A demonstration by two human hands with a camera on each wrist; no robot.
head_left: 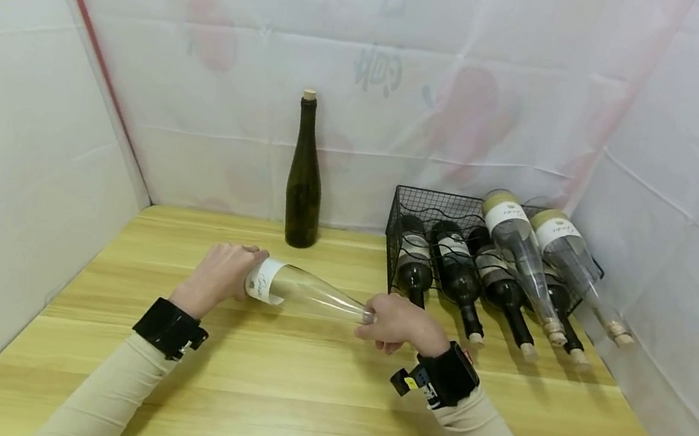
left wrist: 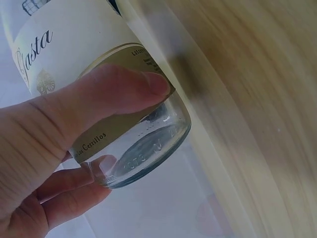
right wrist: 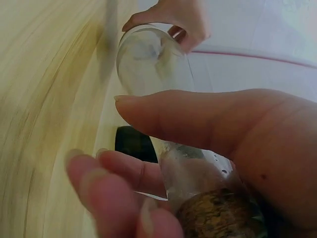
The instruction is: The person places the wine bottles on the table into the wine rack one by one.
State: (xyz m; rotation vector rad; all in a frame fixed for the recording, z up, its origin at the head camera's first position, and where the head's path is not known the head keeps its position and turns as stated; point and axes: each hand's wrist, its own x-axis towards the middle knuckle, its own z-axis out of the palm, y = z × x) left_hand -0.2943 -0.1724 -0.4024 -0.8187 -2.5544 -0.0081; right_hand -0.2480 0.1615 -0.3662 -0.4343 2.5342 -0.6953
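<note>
A clear glass wine bottle (head_left: 315,296) lies sideways between my hands over the wooden table, its base to the left and its neck to the right. My left hand (head_left: 218,273) grips the base end, thumb across the gold band of the white label (left wrist: 64,39) and fingers round the far side. With thumb and fingers on opposite sides, my right hand (head_left: 404,324) holds the neck. A cork (right wrist: 220,215) shows inside the mouth end in the right wrist view; the head view hides it behind the hand.
A dark green corked bottle (head_left: 304,187) stands upright near the back wall. At the back right, a black wire rack (head_left: 394,233) holds several dark bottles (head_left: 458,275), with two clear bottles (head_left: 520,235) lying on top, necks forward. White cloth walls (head_left: 215,111) enclose the table (head_left: 290,409).
</note>
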